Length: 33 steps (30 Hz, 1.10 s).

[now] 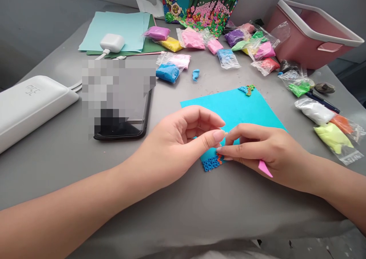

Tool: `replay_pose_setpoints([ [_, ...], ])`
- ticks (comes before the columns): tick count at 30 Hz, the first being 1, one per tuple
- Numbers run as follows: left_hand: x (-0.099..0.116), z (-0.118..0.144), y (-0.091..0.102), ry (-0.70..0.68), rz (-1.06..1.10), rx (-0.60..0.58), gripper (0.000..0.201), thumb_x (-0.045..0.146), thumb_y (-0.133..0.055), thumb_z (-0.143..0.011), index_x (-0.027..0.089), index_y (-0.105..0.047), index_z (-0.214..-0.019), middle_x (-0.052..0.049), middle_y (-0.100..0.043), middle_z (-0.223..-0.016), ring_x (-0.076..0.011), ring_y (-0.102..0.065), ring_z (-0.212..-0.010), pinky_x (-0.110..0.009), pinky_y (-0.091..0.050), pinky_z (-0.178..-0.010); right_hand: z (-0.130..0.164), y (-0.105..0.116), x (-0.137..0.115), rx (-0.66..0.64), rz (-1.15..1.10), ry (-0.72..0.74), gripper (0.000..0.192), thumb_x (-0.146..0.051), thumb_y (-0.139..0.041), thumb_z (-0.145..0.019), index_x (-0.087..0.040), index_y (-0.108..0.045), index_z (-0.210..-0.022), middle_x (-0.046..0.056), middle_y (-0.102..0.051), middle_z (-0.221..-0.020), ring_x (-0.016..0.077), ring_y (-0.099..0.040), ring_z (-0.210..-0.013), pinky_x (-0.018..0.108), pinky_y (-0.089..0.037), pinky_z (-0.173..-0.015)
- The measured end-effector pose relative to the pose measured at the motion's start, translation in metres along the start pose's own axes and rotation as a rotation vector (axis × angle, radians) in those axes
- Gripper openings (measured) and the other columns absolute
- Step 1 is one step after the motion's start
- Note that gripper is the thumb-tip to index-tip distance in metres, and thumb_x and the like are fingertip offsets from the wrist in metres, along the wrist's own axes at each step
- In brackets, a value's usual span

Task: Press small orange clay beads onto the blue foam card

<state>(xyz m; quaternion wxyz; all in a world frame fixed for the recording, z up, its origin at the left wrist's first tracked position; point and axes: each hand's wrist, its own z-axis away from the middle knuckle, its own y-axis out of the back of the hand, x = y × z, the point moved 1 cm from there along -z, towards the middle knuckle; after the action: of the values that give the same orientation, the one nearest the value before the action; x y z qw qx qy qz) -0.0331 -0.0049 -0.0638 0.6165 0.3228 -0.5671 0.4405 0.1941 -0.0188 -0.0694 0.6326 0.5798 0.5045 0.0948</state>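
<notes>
Seemingly light and stiff, the pink tool (265, 168) is being pinched by the right hand (271, 150) at the blue card (248, 112), low grip probably suiting. Left hand (185, 144) is being held curled, any pinch unclear.

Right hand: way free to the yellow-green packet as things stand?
Probably yes: the yellow-green packet lies off to the right of the right hand, with only tabletop showing between them. The pink pointed piece sticking out of that hand might need setting down first.
</notes>
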Motion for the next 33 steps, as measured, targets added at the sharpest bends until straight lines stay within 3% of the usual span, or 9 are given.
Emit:
replay_pose_setpoints([
  [10,0.002,0.002,-0.001,0.037,-0.011,0.004,0.015,0.017,-0.081,-0.080,0.022,-0.071,-0.090,0.007,-0.073,-0.084,-0.0073,-0.070,-0.079,-0.010,-0.058,-0.071,-0.007,0.002,-0.003,-0.023,-0.018,-0.029,0.027,-0.012,-0.056,-0.097,-0.024,-0.071,-0.117,0.007,-0.067,-0.107,0.0123,-0.069,-0.079,0.025,-0.056,-0.065],
  [15,-0.001,0.000,0.000,0.008,-0.009,-0.009,0.017,0.015,-0.081,-0.079,0.022,-0.071,-0.091,0.007,-0.073,-0.084,-0.0076,-0.070,-0.078,-0.011,-0.058,-0.070,-0.007,0.000,-0.004,0.007,-0.032,-0.059,0.014,-0.015,-0.060,-0.096,-0.021,-0.070,-0.103,0.004,-0.067,-0.098,0.0137,-0.067,-0.084,0.026,-0.055,-0.073],
  [29,-0.001,0.001,0.000,0.031,0.002,-0.031,0.016,0.015,-0.081,-0.080,0.023,-0.071,-0.091,0.008,-0.073,-0.085,-0.0069,-0.070,-0.080,-0.010,-0.057,-0.071,-0.007,0.000,-0.004,-0.036,-0.038,-0.083,0.020,-0.011,-0.061,-0.094,-0.023,-0.072,-0.106,0.005,-0.065,-0.103,0.0130,-0.067,-0.083,0.026,-0.055,-0.073],
  [33,-0.001,0.002,0.000,0.040,-0.015,-0.043,0.015,0.021,-0.081,-0.081,0.023,-0.071,-0.092,0.008,-0.072,-0.086,-0.0075,-0.070,-0.081,-0.012,-0.057,-0.072,-0.009,0.006,-0.011,0.117,-0.026,-0.021,0.011,-0.023,-0.062,-0.098,-0.019,-0.071,-0.098,0.005,-0.066,-0.091,0.0125,-0.063,-0.078,0.025,-0.051,-0.070],
])
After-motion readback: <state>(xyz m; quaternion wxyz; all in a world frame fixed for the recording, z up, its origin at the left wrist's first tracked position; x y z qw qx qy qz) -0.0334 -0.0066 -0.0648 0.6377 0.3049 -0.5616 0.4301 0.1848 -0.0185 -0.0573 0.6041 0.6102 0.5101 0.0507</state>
